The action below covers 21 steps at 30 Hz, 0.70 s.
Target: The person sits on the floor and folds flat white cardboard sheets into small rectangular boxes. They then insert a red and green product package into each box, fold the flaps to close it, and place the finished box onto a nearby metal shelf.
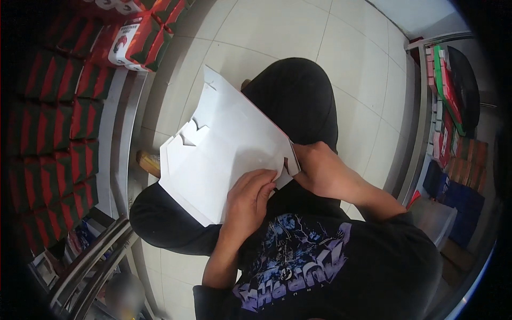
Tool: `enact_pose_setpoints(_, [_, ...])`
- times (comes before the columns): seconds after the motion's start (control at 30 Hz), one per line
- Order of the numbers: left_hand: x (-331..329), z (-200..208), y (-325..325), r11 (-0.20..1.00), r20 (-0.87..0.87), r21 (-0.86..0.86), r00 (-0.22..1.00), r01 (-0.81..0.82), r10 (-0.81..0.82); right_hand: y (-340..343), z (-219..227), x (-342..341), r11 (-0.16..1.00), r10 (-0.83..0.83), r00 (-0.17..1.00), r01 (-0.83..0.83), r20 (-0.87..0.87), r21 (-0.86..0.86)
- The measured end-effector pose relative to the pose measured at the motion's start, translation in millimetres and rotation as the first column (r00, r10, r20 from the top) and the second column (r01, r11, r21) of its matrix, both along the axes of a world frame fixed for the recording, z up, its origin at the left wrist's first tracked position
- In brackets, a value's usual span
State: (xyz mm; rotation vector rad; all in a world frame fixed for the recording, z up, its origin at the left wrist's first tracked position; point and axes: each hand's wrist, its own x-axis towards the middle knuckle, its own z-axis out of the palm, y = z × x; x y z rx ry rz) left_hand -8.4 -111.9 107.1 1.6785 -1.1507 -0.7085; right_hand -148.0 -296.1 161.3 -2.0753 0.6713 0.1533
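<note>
A partly folded cardboard box (229,128), white on its inner side, lies across my lap with its slotted flaps pointing away to the left. My left hand (248,200) has its fingers bent together at the near corner, holding a small flap there. On the right, my right hand (322,170) grips the box's side edge by that same corner. The fingertips of the right hand are hidden behind the cardboard. A narrow dark slot shows between the two hands.
Red and dark green packages (53,128) fill a metal-framed shelf on the left. Metal rails (90,266) stand at the lower left. Another rack (416,106) on the right holds boxes, with a translucent plastic bin (434,218) near my right elbow. Pale tiles (266,32) cover the floor.
</note>
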Motion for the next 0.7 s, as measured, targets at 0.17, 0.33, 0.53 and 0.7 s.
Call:
enact_pose_setpoints(0.17, [1,3,2,0.993,-0.025,0.081,0.996,-0.083,0.086,-4,-10,-7,0.998,0.057,0.998,-0.057,0.021,-0.027])
enact_pose_setpoints(0.33, [-5,-1,0,0.991,-0.026,0.089,0.994,-0.104,0.107,-2,-6,-6,0.999,0.012,1.000,-0.011,-0.025,0.053])
enact_pose_setpoints(0.53, [-17,-18,0,0.992,-0.013,-0.039,0.993,-0.120,0.120,-19,28,1,0.850,-0.219,0.975,0.202,-0.023,0.487])
enact_pose_setpoints(0.7, [-21,-18,-1,0.994,-0.150,0.020,0.982,-0.111,0.113,-26,8,-7,0.783,-0.193,0.975,0.088,0.106,0.615])
